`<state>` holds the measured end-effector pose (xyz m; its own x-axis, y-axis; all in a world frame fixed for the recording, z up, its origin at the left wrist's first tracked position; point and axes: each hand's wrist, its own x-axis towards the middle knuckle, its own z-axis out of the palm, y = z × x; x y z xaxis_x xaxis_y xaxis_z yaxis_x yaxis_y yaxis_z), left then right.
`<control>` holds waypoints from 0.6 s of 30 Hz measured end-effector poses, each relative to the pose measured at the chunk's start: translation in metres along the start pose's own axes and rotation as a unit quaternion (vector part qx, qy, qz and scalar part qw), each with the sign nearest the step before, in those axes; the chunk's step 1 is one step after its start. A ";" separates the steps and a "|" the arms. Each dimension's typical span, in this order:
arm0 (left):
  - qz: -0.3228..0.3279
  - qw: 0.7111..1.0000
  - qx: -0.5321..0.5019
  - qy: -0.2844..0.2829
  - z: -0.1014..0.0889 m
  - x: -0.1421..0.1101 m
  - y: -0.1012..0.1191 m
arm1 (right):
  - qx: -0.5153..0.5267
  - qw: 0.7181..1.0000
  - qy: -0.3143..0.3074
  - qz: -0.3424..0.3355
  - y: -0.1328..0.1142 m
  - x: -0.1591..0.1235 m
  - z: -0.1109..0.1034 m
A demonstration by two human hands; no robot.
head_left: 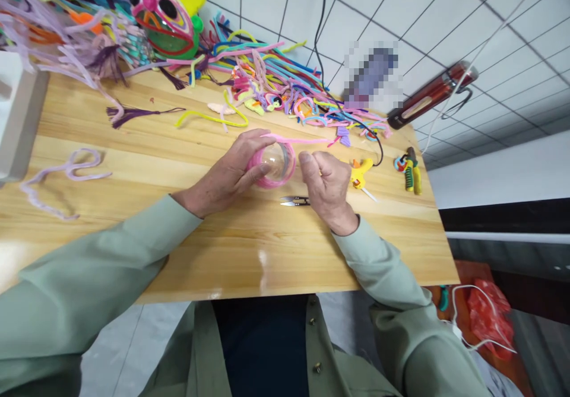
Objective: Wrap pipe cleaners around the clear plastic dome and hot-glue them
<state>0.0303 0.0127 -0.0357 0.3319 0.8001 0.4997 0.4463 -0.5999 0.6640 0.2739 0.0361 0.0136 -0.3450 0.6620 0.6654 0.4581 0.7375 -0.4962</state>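
My left hand (236,168) is closed around a clear, rounded plastic cup-like piece (274,158) with pink pipe cleaner (290,171) wound about its rim. A loose pink end stretches rightward from it, above my right hand (327,186). That hand is curled into a fist just right of the clear piece; whatever may be inside its fingers is hidden. Small thread snips (294,200) show below, their blades pointing left and their other end covered by my right hand. A yellow glue gun (361,172) lies to the right of the fist.
Pipe cleaners (267,70) are heaped along the tiled wall, with a pink-and-green goggle-like craft (167,20). A yellow pipe cleaner (214,117) and a lilac one (71,168) lie on the table. Pliers (412,171) and a red flask (431,94) are at right; a white box (18,118) stands left.
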 end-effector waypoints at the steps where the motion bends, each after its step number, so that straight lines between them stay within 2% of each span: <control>1: 0.009 1.000 0.001 0.004 0.000 -0.001 -0.001 | 0.000 1.000 -0.002 -0.009 0.000 0.001 0.000; 4: 0.033 0.999 0.002 0.019 0.003 -0.002 -0.005 | -0.001 1.000 -0.015 -0.014 -0.001 0.001 -0.002; 11: 0.044 0.998 0.014 0.032 0.004 -0.001 -0.005 | -0.011 0.995 -0.060 0.084 -0.006 -0.020 -0.016; 15: 0.051 0.997 0.032 0.049 0.006 -0.003 -0.004 | -0.005 0.984 -0.112 0.135 -0.011 -0.031 -0.010; 18: 0.051 0.996 0.045 0.060 0.010 -0.004 -0.003 | 0.002 0.983 -0.118 0.143 -0.010 -0.036 -0.003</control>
<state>0.0360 0.0118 -0.0451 0.2800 0.7250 0.6292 0.4899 -0.6716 0.5559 0.2839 0.0046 -0.0035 -0.3837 0.8544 0.3506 0.5614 0.5172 -0.6460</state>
